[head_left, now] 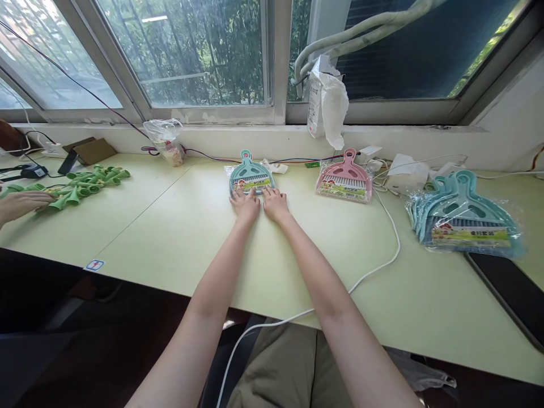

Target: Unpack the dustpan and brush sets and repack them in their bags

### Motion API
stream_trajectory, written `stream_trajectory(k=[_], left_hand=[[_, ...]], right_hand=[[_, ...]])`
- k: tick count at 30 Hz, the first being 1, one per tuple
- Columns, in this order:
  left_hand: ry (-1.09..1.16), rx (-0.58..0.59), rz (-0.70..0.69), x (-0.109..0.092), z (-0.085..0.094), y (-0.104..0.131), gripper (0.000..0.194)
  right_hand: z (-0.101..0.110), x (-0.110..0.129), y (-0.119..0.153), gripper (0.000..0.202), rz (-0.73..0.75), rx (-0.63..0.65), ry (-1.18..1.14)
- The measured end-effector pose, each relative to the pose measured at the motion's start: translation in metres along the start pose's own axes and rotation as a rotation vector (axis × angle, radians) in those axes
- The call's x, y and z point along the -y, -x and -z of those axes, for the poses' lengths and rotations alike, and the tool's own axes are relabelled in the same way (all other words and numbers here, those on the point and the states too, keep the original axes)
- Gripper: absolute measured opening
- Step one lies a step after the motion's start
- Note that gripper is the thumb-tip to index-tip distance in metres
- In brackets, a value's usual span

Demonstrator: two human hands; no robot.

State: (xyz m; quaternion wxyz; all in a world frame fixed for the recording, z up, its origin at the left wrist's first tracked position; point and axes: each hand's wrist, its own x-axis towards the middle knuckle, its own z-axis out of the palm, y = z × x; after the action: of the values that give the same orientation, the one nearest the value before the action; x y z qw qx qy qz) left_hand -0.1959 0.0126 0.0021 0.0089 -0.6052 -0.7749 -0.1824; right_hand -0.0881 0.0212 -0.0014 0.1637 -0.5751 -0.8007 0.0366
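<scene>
A teal dustpan and brush set (250, 171) in a clear bag lies near the back of the pale table, handle toward the window. My left hand (245, 205) rests on its lower left edge, fingers apart. On its lower right edge lie the spread fingertips of my right hand (275, 203). Neither hand is closed round the set. To the right lies a bagged pink dustpan set (345, 180). Several teal sets (470, 218) in clear bags are stacked farther right.
A black phone (510, 294) lies at the right edge. A white cable (378, 269) crosses the table (170, 226) and hangs off its front. Another person's hand (26, 205) touches green rolled pieces (80, 188) at the left. A plastic bag (165, 136) stands by the window.
</scene>
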Motion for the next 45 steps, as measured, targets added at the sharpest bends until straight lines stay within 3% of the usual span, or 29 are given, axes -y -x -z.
stream_trajectory(k=[9,21,33,40,45], left_hand=[[0.035,0.013,-0.004,0.004,0.001,-0.002,0.049],[0.292,-0.133,0.145,0.019,0.005,-0.023,0.042],[0.123,-0.133,0.026,0.016,0.001,-0.017,0.047],[-0.025,-0.201,-0.176,0.014,-0.005,-0.012,0.045],[-0.021,-0.117,-0.262,0.013,-0.003,-0.013,0.049]], right_hand=[[0.002,-0.001,0.001,0.055,0.004,0.022,0.009],[0.002,-0.002,0.000,0.058,0.010,0.035,-0.005],[0.002,-0.002,0.000,0.058,0.014,0.022,-0.020],[0.000,-0.004,-0.001,0.057,0.018,0.026,-0.038],[-0.001,-0.004,-0.002,0.057,0.018,0.023,-0.035]])
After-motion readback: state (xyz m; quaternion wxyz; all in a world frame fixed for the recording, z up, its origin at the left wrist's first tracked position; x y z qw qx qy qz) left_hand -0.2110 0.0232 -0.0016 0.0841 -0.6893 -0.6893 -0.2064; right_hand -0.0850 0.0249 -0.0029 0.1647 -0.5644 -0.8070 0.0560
